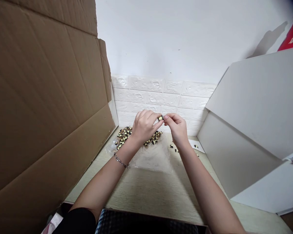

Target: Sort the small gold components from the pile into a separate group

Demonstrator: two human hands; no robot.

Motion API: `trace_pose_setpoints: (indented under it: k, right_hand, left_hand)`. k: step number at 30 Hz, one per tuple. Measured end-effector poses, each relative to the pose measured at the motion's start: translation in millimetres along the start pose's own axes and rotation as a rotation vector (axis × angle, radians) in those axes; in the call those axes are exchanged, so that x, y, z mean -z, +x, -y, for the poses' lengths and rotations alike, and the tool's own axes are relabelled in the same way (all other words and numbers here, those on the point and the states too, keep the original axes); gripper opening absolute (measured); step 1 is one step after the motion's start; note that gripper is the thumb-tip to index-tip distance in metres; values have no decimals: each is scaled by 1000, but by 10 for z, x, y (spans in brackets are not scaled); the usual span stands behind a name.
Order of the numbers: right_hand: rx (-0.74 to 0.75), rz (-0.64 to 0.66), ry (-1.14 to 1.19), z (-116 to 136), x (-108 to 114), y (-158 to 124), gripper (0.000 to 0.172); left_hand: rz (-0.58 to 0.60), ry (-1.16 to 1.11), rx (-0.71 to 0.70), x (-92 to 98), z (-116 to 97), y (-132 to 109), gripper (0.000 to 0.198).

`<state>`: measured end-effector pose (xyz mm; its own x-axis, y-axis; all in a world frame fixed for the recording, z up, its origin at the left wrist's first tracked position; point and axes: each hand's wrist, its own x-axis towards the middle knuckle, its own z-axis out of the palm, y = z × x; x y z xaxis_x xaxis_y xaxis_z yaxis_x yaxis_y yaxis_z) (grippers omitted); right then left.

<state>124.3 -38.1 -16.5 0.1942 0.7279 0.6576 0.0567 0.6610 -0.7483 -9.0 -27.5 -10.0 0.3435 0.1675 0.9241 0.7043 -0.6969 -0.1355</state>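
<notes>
Above the table, my left hand (pixel 146 125) pinches a small transformer (pixel 160 118) with a pale yellow middle and black ends between thumb and fingers. The thumb and forefinger of my right hand (pixel 177 126) are closed at the transformer's right end. Any fine detail between these fingertips is too small to make out. Behind and below my left hand lies a pile of similar transformers (pixel 123 136), partly hidden by that hand and wrist. The pile rests on a clear plastic bag (pixel 151 161) spread on the table.
Several loose transformers (pixel 171 146) lie near my right wrist. More sit on a white paper (pixel 200 147) at the right. A tall cardboard sheet (pixel 46 97) bounds the left side, a white cabinet panel (pixel 234 149) the right. A white brick-pattern wall (pixel 146 85) stands behind the pale wooden table (pixel 146 191).
</notes>
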Motion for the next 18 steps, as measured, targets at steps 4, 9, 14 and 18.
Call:
trace_pose_setpoints:
  k: [4, 9, 14, 18]
  right_hand:
    - [-21, -15, -21, 30, -9, -2, 13]
    - [-61, -48, -21, 28, -12, 4, 13]
    - [-79, -65, -7, 10, 2, 9, 14]
    - [-89, -88, 3, 17, 39, 26, 16]
  left_hand:
    - [-10, 69, -32, 2, -2, -2, 22]
    - [12, 168, -90, -2, -8, -6, 21]
    - [31, 183, -117, -14, -7, -15, 21]
    - [32, 165, -108, -19, -3, -19, 20]
